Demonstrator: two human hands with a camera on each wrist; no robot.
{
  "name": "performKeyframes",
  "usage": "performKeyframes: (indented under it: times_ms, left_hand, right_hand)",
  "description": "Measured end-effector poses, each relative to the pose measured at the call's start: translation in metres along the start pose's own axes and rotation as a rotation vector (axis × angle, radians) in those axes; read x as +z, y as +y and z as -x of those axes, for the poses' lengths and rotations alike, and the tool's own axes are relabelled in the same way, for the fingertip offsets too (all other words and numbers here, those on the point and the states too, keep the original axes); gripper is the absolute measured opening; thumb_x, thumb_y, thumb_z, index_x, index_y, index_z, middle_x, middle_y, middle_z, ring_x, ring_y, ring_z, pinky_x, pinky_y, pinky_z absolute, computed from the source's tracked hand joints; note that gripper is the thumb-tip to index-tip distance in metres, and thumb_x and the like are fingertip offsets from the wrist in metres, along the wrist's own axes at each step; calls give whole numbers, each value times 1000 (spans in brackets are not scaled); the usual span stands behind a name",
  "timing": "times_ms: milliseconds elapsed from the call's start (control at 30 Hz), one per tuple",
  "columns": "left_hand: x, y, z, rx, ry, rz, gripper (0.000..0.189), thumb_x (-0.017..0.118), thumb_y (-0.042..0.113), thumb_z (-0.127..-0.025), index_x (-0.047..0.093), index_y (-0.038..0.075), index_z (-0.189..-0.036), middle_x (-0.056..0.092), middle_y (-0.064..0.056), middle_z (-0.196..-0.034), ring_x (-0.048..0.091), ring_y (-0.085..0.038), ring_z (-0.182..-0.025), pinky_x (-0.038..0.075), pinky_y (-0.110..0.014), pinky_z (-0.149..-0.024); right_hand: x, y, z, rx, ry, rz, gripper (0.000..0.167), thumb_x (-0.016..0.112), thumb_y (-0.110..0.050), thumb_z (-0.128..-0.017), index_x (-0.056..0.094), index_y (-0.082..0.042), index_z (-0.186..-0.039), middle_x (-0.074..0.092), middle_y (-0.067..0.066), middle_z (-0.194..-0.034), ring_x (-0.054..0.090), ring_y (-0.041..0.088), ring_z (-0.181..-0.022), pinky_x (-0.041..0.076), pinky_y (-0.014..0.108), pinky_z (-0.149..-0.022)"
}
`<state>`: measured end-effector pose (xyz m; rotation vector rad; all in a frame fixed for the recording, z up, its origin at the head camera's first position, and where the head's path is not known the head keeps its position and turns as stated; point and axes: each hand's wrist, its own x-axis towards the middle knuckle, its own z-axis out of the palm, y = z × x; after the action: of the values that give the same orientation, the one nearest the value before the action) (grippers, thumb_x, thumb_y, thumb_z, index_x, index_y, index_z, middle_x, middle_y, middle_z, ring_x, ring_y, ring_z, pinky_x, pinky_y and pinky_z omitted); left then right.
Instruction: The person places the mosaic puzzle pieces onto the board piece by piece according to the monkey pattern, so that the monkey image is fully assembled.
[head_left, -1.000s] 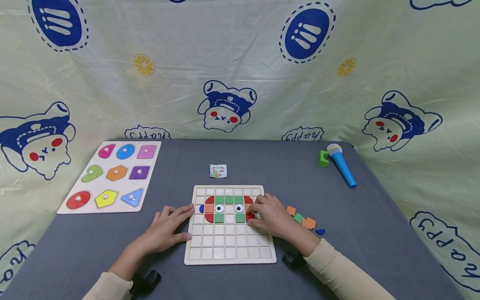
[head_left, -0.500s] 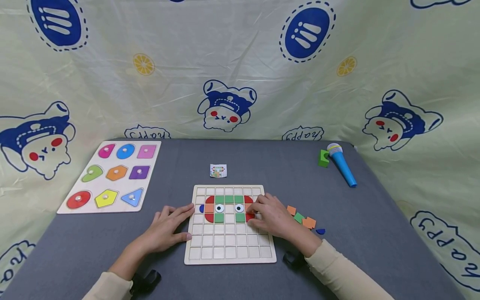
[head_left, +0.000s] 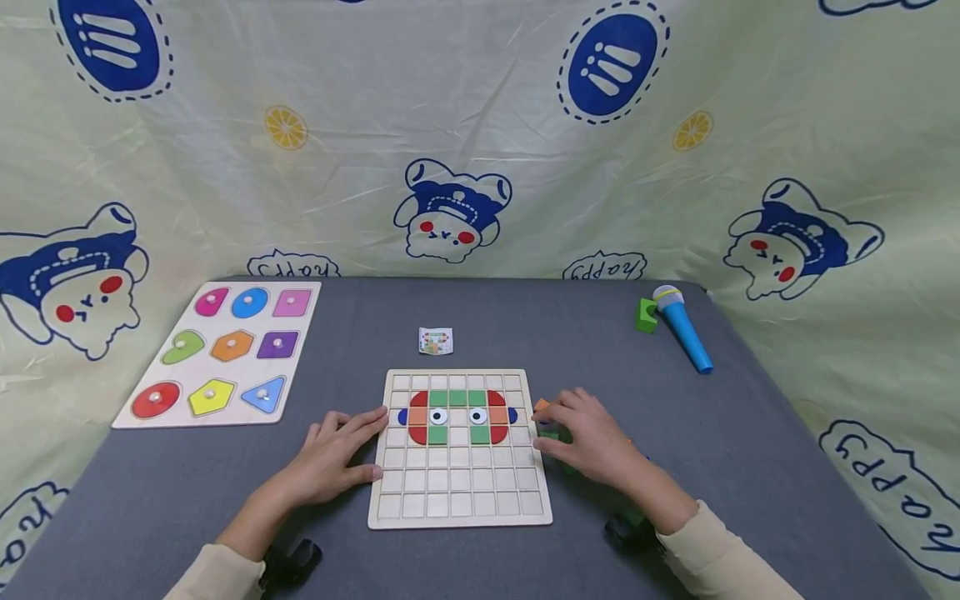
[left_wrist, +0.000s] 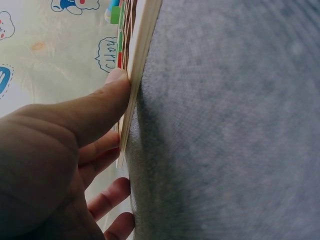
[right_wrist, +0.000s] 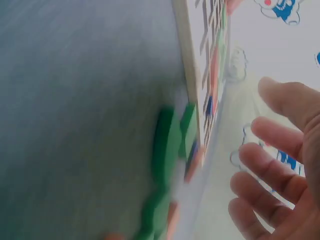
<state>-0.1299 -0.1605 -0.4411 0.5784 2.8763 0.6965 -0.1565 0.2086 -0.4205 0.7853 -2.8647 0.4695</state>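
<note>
A white grid board [head_left: 461,504] lies on the grey table, holding red, orange, green and blue tiles plus two eye tiles [head_left: 477,416]. Blue half-round tiles sit at both ends of the pattern, one of them the right blue tile [head_left: 513,415]. My left hand [head_left: 333,462] rests against the board's left edge, its thumb and fingers touching the rim, as the left wrist view confirms. Beyond the right edge, my right hand [head_left: 588,437] hovers with relaxed, spread fingers and nothing between them. Below it are loose green blocks [right_wrist: 166,145] and an orange piece [right_wrist: 194,165], partly hidden in the head view.
A small printed card [head_left: 436,341] lies behind the board. On the left is a shape puzzle board [head_left: 213,354] with knobbed pieces. A blue toy microphone [head_left: 686,333] lies beside a green block [head_left: 646,316] at the back right. A patterned curtain [head_left: 337,208] hangs behind the table.
My right hand has left the tiles and moved right, off the board, over the loose pieces. The blue half-round tile at the pattern's right end now shows. My left hand has stayed put.
</note>
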Motion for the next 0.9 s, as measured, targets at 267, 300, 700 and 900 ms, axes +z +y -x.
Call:
performKeyframes:
  times_ms: [267,300,700,900]
  left_hand:
    - [2,-1,1,3,9,1,71,73,33,-80,43,16,-143,39,1,-150,38,-22,-110,24,-36,-78]
    - [2,-1,1,4,11,3,71,73,33,-80,44,16,-142,39,1,-150,38,-22,-110,24,-36,-78]
    - [1,0,0,-4,7,-2,71,73,33,-80,44,15,-142,38,1,-151,38,-22,-111,25,-37,-79]
    - [2,-1,1,3,8,3,71,73,33,-80,43,15,-143,38,0,-150,38,-22,-110,24,-36,-78]
  right_hand:
    - [-11,21,24,46,-29,-15,30,77,-33,-77,71,-19,-102,60,-5,-95,44,9,-88,41,32,-75]
    - [-11,23,26,45,-32,-10,29,77,-33,-77,71,-19,-102,59,-6,-94,43,8,-87,40,31,-74]
    - [-12,45,43,-1,-73,80,23,77,-33,-76,71,-27,-98,52,-10,-92,33,6,-81,29,24,-70]
    - [-9,45,44,-53,-94,122,24,78,-32,-75,72,-28,-98,52,-8,-99,35,9,-87,34,29,-73]
